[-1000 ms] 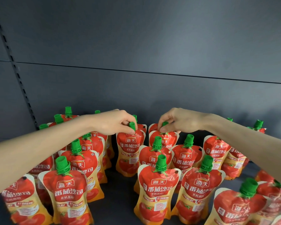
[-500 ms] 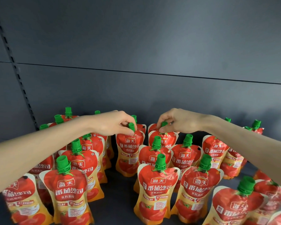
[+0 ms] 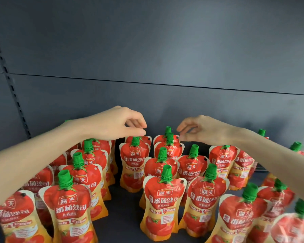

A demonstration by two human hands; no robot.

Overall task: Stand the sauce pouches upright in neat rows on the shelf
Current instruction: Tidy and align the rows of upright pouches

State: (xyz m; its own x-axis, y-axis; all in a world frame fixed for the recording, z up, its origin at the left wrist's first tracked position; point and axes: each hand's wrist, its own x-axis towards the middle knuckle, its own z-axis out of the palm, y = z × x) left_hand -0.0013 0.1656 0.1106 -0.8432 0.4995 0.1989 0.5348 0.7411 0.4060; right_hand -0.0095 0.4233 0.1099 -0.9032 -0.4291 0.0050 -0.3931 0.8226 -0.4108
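Observation:
Several red and orange sauce pouches with green screw caps stand upright in rows on the dark shelf. My left hand hovers just above the green cap of a pouch in the middle row, fingers loosely curled with the thumb near the fingertips, holding nothing. My right hand hangs beside the caps of the two rearmost pouches of the neighbouring row, its fingers relaxed and apart from them. Both forearms reach in from the lower corners over the outer rows.
The grey back panel rises right behind the rear pouches. A slotted upright runs down the left side. A strip of bare shelf floor lies between the left rows and the middle rows. More pouches crowd the lower right, blurred.
Both hands have let go of the green caps they pinched and lifted slightly, the left up, the right up and to the right. The view has shifted a little.

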